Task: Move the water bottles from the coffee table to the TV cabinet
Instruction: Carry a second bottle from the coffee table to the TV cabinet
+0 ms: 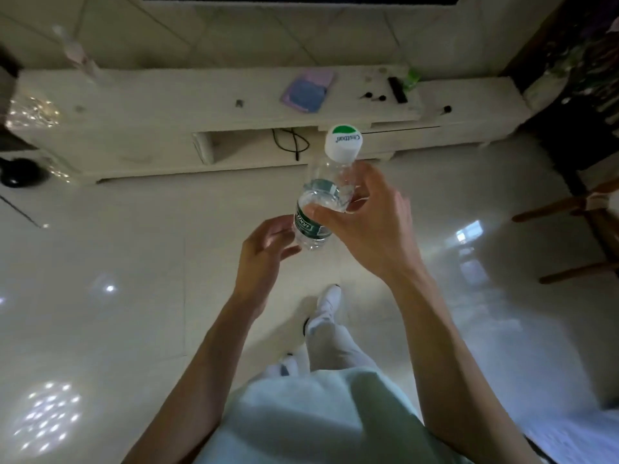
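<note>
Over glossy white floor tiles [100,246], facing a low white TV cabinet [167,105] against a pale tiled wall. Cabinet top: purple-blue pad [308,90], black remote [397,89], a few small dark bits. Black cable [291,142] in the open shelf below. Wooden chair legs [569,202] at right edge.

Water bottle [321,195] is mid-air in front of the cabinet, on no surface. Long axis tilted: white cap [344,142] points up and toward the cabinet, base down toward the person, slightly left.

Right hand [375,222] grips the clear upper body below the neck, thumb on near side, fingers curled round far side. Left hand [264,252] sits by the base, fingers loosely bent and fairly wide; contact unclear. Green label [308,226] lies between the hands.
</note>
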Available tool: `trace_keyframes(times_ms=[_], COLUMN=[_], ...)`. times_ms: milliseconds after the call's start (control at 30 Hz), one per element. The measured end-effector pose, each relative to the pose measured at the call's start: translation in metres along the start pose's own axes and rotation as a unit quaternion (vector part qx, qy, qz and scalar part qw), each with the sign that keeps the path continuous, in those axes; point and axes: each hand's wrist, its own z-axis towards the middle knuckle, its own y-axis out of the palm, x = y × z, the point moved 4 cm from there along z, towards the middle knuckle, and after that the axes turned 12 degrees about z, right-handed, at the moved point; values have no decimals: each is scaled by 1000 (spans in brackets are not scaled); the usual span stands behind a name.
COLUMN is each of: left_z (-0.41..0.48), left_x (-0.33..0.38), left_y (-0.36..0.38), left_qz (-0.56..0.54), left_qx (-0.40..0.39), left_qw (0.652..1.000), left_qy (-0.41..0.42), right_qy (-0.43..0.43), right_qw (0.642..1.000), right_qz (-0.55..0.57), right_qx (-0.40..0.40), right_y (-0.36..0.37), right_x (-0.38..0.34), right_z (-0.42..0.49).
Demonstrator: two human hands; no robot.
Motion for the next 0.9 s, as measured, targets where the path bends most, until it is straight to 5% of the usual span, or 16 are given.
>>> trace_keyframes(times_ms=[600,900], left_z=[165,194], left_x=[97,82], left_y=[-16,-99], left_qz=[-37,-86], left_qx=[168,291], left_qw=[985,952], left_qy=[-8,-51], right_qy=[-121,-160], right_qw=[986,960], right_qz=[1,18], right_qx=[-114,-230], right_y=[53,154], right_x=[-42,-85], right_z=[233,269])
